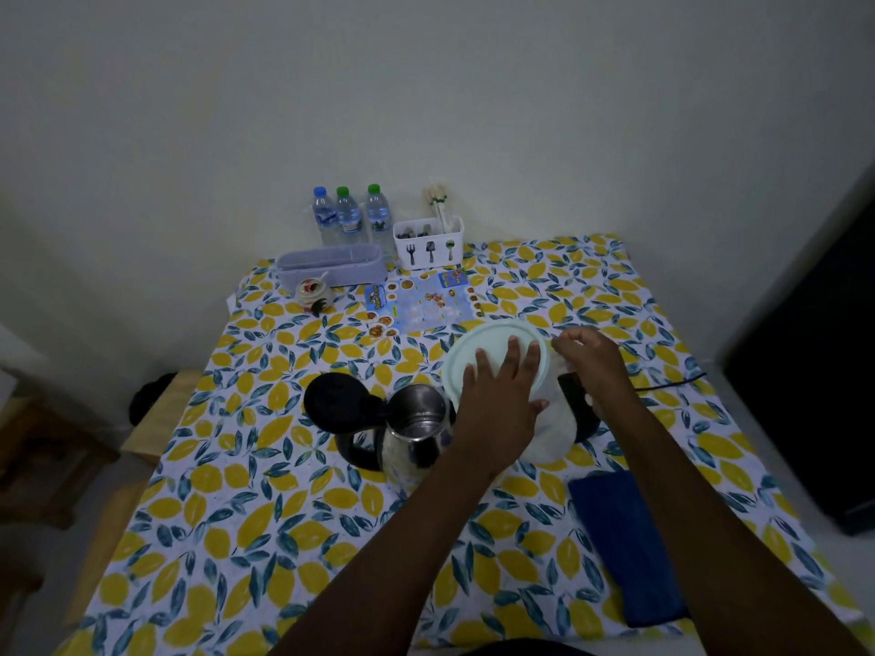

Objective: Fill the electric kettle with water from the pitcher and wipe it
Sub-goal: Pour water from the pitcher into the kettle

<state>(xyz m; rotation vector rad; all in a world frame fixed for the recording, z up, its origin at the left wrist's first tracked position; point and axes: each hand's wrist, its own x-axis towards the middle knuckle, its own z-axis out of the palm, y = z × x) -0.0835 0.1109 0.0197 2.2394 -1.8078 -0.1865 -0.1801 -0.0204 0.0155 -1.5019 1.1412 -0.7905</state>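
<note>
Cloth printed with yellow lemons and blue-green leaves covers the table, which is pushed against a plain pale wall in dim light. Along the far edge stand three bottles, a white cutlery caddy, a lilac tub and a small painted jar; a blue leaflet lies flat in front of them. At the left a wooden piece of furniture shows past the table edge, and a dark panel fills the right side.

Near the middle the steel kettle stands with its black lid swung open to the left. Just beside it, to the right, is the translucent pitcher with a pale round lid. The left hand lies on that lid, fingers spread flat, thumb at the rim. The right hand is at the pitcher's far right side, fingers curled; whether they grip the handle cannot be told. A folded blue towel lies near the right edge, apart from both.
</note>
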